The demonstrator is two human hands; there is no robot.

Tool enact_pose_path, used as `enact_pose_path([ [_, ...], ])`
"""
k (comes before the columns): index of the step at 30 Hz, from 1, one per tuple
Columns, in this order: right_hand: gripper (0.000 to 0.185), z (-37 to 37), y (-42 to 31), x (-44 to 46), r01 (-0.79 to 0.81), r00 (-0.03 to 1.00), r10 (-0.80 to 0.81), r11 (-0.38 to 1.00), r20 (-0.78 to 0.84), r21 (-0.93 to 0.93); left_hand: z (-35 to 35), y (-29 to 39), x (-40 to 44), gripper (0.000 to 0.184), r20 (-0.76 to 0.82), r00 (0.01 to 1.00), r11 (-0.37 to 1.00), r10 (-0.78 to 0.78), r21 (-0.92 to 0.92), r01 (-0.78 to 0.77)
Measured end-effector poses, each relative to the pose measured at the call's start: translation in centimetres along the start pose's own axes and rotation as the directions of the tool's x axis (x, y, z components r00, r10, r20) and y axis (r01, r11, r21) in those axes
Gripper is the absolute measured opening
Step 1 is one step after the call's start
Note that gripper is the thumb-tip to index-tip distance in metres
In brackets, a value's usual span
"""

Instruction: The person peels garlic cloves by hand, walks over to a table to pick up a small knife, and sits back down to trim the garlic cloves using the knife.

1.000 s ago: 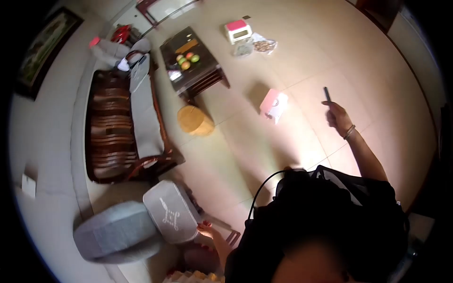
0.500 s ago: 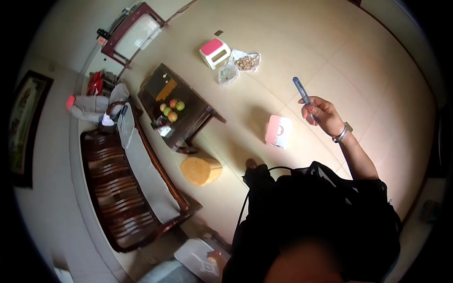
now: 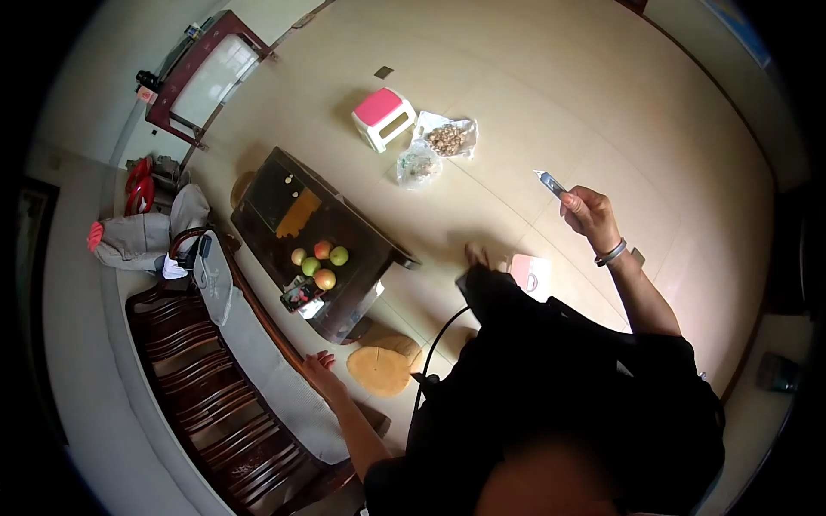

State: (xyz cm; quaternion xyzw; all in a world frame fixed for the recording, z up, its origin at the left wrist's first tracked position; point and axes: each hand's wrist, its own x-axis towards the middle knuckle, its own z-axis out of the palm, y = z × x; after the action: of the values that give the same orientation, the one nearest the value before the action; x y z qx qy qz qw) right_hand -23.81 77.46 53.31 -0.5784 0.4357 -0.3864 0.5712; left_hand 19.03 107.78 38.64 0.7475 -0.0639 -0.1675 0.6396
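Observation:
My right hand (image 3: 587, 215) is closed around a blue-grey utility knife (image 3: 552, 183), held out over the tiled floor with its tip pointing away from me. A short bit of pale blade seems to stick out at that tip. Low on the left, my left hand (image 3: 321, 365) hangs with its fingers stretched out and nothing in them. It is nearest to the cushioned edge of the wooden bench (image 3: 215, 378) and the round log stool (image 3: 383, 368); I cannot tell whether it touches the bench.
Several fruits (image 3: 323, 279) and a phone-like item (image 3: 300, 295) lie on the dark table (image 3: 258, 206). Further off stand a pink-and-white stool (image 3: 381, 113), a bag of brown pieces (image 3: 446, 139) and a clear plastic bag (image 3: 418, 167). A pink box-like stool (image 3: 531, 273) is by my legs.
My left hand has come into clearer view beside the bench. I have stepped forward, so the pink box-like stool is now partly behind my body. The knife stays in my right hand, turned more sideways.

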Motion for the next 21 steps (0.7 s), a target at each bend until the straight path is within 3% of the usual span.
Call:
enact_pose_path([
  [6,0.019,0.8,2.7,15.6,0.078,0.997,-0.078,0.997,0.022,0.013,5.9,-0.2,8.5,0.014,-0.103,0.994,0.999,0.03,-0.039,-0.035],
  [9,0.019,-0.7,2.8,23.1,-0.021,0.994,0.013,0.997,-0.11,-0.075,11.1,0.5,10.9,0.014,-0.305,0.922,0.971,-0.237,-0.108,0.214],
  [10,0.02,-1.5,1.5,25.2,0.011,1.0,-0.011,0.998,0.008,-0.063,13.7,1.3,11.0,0.016,-0.285,0.944,0.983,-0.168,0.022,0.181],
  [12,0.016,-3.0,1.8,29.4,0.088,0.996,-0.084,0.988,0.038,-0.129,18.4,2.7,13.0,0.016,-0.226,0.955,0.981,-0.192,-0.037,0.189],
  [13,0.015,-3.3,1.7,31.4,0.069,0.997,-0.072,0.984,-0.014,-0.162,19.1,1.9,14.9,0.014,-0.09,0.978,0.977,-0.19,-0.115,0.179],
  [18,0.018,-3.9,0.7,37.3,-0.101,0.987,0.076,0.979,-0.142,-0.178,30.1,7.9,20.5,0.014,-0.021,0.992,0.992,-0.127,-0.028,0.126],
  [21,0.022,-4.3,2.4,38.9,-0.16,0.944,0.088,0.965,-0.319,-0.207,34.9,8.8,27.4,0.014,0.072,0.98,0.98,-0.186,0.087,0.18],
])
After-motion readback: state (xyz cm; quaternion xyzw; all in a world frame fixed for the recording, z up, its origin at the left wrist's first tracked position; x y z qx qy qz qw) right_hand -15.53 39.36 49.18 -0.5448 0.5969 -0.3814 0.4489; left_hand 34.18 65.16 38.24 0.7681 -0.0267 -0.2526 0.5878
